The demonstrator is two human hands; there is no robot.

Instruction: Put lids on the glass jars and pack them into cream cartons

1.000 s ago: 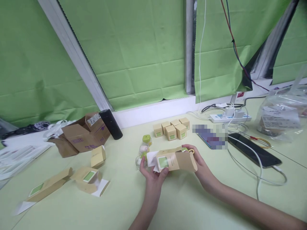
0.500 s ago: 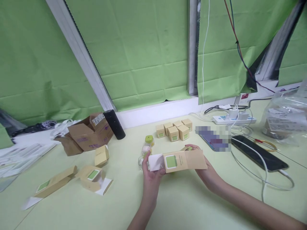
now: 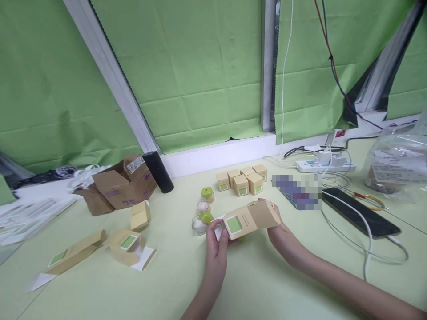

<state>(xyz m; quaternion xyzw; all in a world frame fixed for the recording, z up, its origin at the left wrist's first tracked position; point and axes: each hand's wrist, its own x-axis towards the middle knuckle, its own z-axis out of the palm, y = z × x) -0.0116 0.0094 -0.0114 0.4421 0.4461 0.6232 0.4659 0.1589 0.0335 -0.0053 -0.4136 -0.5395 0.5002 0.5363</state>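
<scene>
Between both hands I hold a partly folded brown cardboard box with a green label, tilted up at its right end. My left hand grips the left end, thumb in front, beside a white flap. At the right end, my right hand is closed on the bent brown flap, its fingers partly hidden behind the cardboard. Just beyond the left hand stand small clear jars with green lids, one with a pinkish-white top showing. Several closed small boxes with green labels are grouped behind the held one.
On the left lie unfolded cartons, another partly open carton and a small box. Behind them are a large open cardboard box and a black cylinder. Phones, cables and a power strip occupy the right.
The held box has turned, its right end rising and its right flap bending. My left hand has shifted right over the white flap, uncovering a green-lidded jar.
</scene>
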